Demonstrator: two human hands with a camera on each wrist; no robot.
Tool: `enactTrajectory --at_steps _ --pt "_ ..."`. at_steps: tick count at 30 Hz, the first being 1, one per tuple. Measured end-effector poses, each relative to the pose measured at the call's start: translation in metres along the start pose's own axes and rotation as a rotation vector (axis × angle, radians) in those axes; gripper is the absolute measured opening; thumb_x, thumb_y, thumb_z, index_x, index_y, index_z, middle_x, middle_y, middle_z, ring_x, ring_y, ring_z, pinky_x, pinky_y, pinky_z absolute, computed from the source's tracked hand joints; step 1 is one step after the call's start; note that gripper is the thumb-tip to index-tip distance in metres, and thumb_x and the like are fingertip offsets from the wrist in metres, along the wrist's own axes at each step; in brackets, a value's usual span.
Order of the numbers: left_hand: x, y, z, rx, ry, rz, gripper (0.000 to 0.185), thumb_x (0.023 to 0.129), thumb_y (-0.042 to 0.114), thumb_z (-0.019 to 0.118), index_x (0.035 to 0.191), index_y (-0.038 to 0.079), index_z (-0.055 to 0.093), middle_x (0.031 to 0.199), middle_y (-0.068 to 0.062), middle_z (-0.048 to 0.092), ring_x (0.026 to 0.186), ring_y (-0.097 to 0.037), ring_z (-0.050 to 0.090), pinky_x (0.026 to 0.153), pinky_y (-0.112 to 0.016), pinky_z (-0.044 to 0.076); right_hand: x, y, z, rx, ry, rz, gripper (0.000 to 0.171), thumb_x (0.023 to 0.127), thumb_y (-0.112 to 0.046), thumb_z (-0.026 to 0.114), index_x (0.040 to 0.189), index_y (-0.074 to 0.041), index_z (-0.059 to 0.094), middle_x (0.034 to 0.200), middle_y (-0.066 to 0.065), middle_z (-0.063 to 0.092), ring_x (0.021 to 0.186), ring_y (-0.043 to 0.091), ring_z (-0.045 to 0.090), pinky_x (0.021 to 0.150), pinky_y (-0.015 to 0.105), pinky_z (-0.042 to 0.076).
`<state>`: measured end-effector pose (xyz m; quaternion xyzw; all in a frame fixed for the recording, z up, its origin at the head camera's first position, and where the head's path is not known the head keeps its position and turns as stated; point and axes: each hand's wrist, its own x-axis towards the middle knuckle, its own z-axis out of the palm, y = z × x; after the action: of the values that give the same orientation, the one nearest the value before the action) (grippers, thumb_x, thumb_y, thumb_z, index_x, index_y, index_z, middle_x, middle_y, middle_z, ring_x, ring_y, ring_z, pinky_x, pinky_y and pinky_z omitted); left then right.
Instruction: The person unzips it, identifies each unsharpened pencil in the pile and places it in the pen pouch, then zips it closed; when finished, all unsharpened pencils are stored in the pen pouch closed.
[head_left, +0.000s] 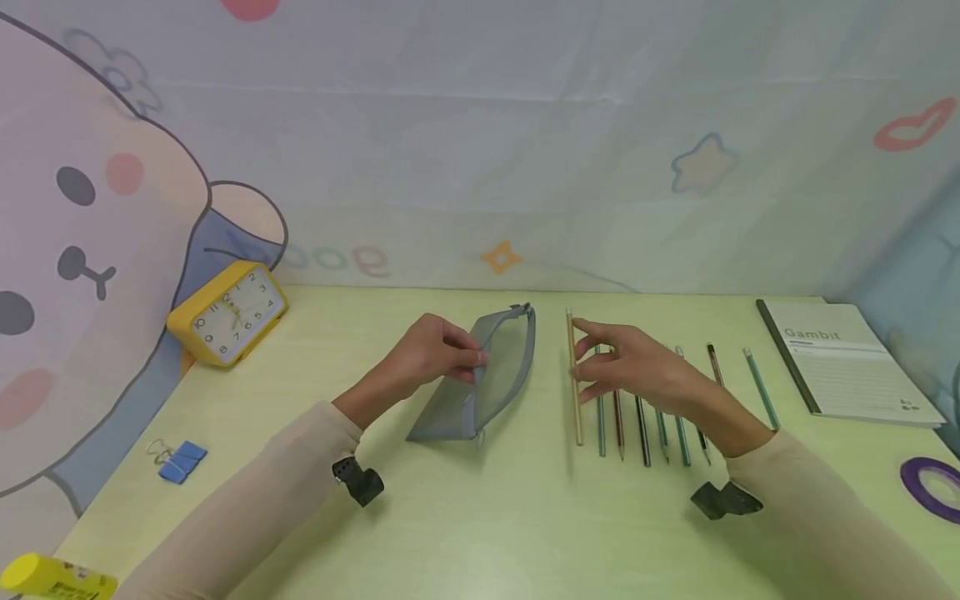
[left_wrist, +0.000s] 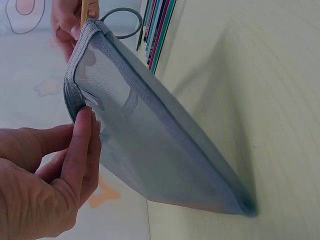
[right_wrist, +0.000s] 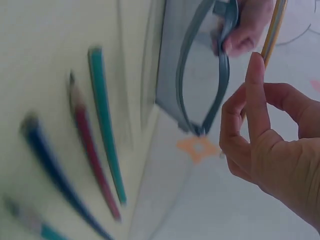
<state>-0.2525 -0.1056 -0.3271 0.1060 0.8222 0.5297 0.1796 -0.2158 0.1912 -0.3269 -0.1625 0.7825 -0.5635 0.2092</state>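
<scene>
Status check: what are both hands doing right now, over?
Left hand pinches grey pouch, open. Right hand pinches gold pencil. Nothing between them.

A pale green table (head_left: 480, 533) stands against a soft white backdrop (head_left: 525, 150) printed with pastel shapes and a big cartoon animal (head_left: 82, 250) at the left, a bluish panel (head_left: 915, 267) closing the right side, all under even, diffuse light.

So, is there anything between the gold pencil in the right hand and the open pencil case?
Nothing visible. The right hand pinches the gold pencil, and only bare table lies between it and the pencil case, which the left hand holds open.
</scene>
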Motion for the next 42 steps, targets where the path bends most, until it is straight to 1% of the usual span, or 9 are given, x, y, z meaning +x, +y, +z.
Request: enactTrajectory --at_steps 8,12,16,19,23,28,36,39,42 --pt "0.001 0.001 0.003 -0.002 0.005 -0.017 0.019 0.092 0.004 0.073 0.106 -0.007 0.075 0.109 -0.021 0.075 0.066 -0.010 0.073 0.089 -0.045 0.063 0.042 -0.001 0.040 0.066 -0.019 0.032 0.081 0.098 -0.009 0.062 0.162 -0.003 0.012 0.126 0.021 0.050 0.085 0.023 0.076 0.092 0.045 0.062" --pt "0.003 0.002 0.004 0.003 0.000 -0.020 0.019 0.092 0.006 0.073 0.107 -0.006 0.075 0.109 -0.020 0.074 0.066 -0.010 0.073 0.087 -0.042 0.064 0.058 -0.001 0.048 0.065 0.001 0.062 0.083 0.098 -0.006 0.061 0.161 -0.001 0.009 0.119 0.018 0.053 0.085 0.025 0.077 0.093 0.040 0.062" --pt "0.005 0.003 0.006 0.009 0.000 -0.023 0.018 0.092 0.006 0.073 0.106 -0.006 0.075 0.109 -0.020 0.074 0.066 -0.009 0.073 0.081 -0.036 0.065 0.067 0.000 0.052 0.049 0.038 0.097 0.087 0.096 -0.005 0.061 0.161 0.000 0.004 0.121 0.019 0.054 0.084 0.022 0.077 0.092 0.036 0.062" --pt "0.007 0.002 0.007 0.001 0.004 -0.031 0.017 0.092 0.004 0.073 0.105 -0.006 0.076 0.109 -0.020 0.074 0.065 -0.009 0.072 0.083 -0.039 0.065 0.072 0.000 0.054 0.058 0.060 0.116 0.088 0.095 -0.004 0.061 0.161 0.001 0.003 0.123 0.019 0.055 0.083 0.019 0.076 0.088 0.035 0.064" --pt "0.008 0.001 0.009 -0.010 0.001 -0.033 0.017 0.091 0.003 0.073 0.105 -0.006 0.076 0.108 -0.020 0.074 0.065 -0.010 0.072 0.089 -0.046 0.063 0.076 0.000 0.058 0.078 0.062 0.111 0.074 0.095 -0.001 0.060 0.158 0.003 0.021 0.117 0.020 0.061 0.081 0.020 0.075 0.085 0.035 0.065" --pt "0.007 0.003 0.010 -0.018 -0.007 -0.022 0.016 0.091 0.003 0.073 0.104 -0.006 0.076 0.106 -0.020 0.074 0.064 -0.010 0.072 0.092 -0.049 0.061 0.076 -0.002 0.061 0.058 0.049 0.079 0.050 0.095 0.002 0.058 0.142 0.004 0.044 0.111 0.023 0.064 0.083 0.023 0.075 0.083 0.036 0.065" --pt "0.007 0.004 0.009 -0.017 -0.006 -0.022 0.017 0.092 0.004 0.073 0.106 -0.006 0.076 0.109 -0.021 0.074 0.065 -0.009 0.072 0.089 -0.043 0.063 0.071 -0.004 0.060 0.013 0.071 0.146 0.083 0.098 -0.002 0.058 0.159 0.008 0.001 0.124 0.024 0.057 0.088 0.023 0.076 0.092 0.037 0.062" --pt "0.007 0.003 0.009 -0.015 -0.001 -0.031 0.018 0.092 0.004 0.073 0.107 -0.005 0.075 0.109 -0.020 0.074 0.066 -0.010 0.072 0.088 -0.042 0.064 0.066 -0.008 0.055 -0.036 0.076 0.150 0.082 0.099 -0.007 0.058 0.159 0.006 0.004 0.132 0.023 0.054 0.093 0.023 0.077 0.106 0.043 0.055" --pt "0.008 0.002 0.008 -0.013 0.002 -0.033 0.019 0.092 0.004 0.073 0.108 -0.005 0.075 0.110 -0.020 0.074 0.066 -0.010 0.072 0.088 -0.042 0.063 0.059 -0.010 0.049 -0.085 0.070 0.134 0.079 0.100 -0.012 0.058 0.160 0.003 0.009 0.135 0.021 0.051 0.101 0.026 0.075 0.112 0.047 0.050"
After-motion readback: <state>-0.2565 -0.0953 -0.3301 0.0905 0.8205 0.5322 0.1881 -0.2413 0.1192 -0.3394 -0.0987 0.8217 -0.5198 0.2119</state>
